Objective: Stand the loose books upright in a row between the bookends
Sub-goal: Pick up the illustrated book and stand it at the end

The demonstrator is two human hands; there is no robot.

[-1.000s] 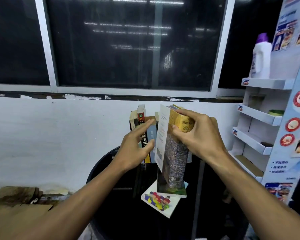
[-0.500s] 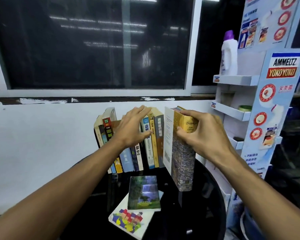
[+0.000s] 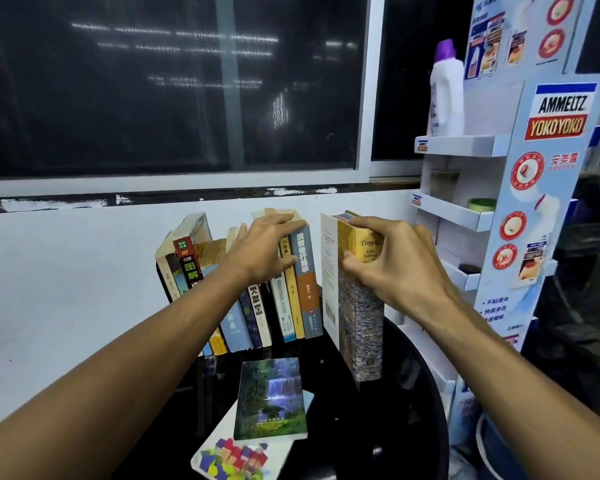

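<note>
2 hands: right hand (image 3: 395, 268) grip clamped on thick book (image 3: 361, 323); left hand (image 3: 260, 251), grip apart, presses book row (image 3: 305, 289).

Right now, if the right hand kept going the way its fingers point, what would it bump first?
Probably the grey-and-orange upright book ending the row; the right hand, gripping the thick yellow-spined book, points left at it. Depth is unclear.

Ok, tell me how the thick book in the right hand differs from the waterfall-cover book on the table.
The thick book is held upright by the right hand; the waterfall-cover book lies flat, cover up, untouched. The thick book is far thicker than the slim waterfall-cover book. Neither is in the row yet.
</note>
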